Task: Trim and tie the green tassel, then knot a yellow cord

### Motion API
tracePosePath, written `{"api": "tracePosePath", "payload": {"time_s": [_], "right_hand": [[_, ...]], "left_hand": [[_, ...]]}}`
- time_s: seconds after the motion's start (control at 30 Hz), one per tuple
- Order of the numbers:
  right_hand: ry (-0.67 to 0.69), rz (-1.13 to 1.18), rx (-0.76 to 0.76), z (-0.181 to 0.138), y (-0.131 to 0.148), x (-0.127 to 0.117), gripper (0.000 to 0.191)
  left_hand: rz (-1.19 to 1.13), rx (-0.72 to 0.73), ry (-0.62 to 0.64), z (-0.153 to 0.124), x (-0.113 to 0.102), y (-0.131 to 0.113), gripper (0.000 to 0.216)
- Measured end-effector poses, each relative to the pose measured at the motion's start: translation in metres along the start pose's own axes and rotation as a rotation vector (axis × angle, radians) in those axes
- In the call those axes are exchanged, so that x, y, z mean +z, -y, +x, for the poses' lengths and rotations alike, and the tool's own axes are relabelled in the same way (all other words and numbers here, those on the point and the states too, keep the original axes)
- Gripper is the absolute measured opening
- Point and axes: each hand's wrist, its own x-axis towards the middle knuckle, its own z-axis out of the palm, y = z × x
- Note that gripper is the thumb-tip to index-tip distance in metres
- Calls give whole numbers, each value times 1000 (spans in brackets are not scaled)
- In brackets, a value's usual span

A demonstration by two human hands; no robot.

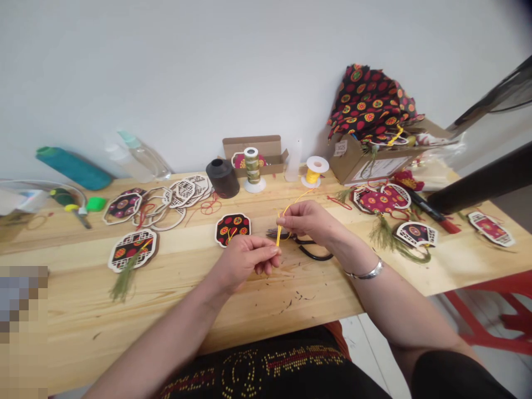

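Observation:
Yellow cord [278, 235] stretches in a doubled length between my two hands above the table. My left hand [253, 255] pinches its lower end, while my right hand [305, 219] pinches the upper part. From my right hand the cord runs back toward a white spool [316, 169] wound with yellow. Scissors with black handles [316, 254] lie beneath my hands, their blades partly hidden. Just beyond my left hand rests a black, patterned fabric ornament [233, 226] with a pale wooden rim and a bit of yellow cord on it.
A tasselled ornament [132, 249] and wooden frames [187, 191] lie left. A black cone [223, 178] and an olive thread spool [252, 169] stand at the back. Rightward are a cardboard box [374, 163] topped with patterned fabric [369, 105], more ornaments [382, 199] and a black post [482, 177].

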Motion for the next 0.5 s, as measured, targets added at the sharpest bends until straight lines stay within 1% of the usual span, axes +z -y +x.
{"api": "tracePosePath", "payload": {"time_s": [0.13, 0.27, 0.37, 0.5], "right_hand": [[-26, 3, -7, 0, 1, -2, 36], [-45, 56, 11, 1, 1, -5, 34], [-51, 73, 12, 2, 1, -7, 33], [-60, 1, -17, 3, -1, -10, 32]], "left_hand": [[28, -12, 62, 0, -1, 0, 17], [27, -19, 110, 0, -1, -1, 18], [20, -18, 122, 0, -2, -1, 19], [-25, -34, 126, 0, -4, -3, 17]]}}
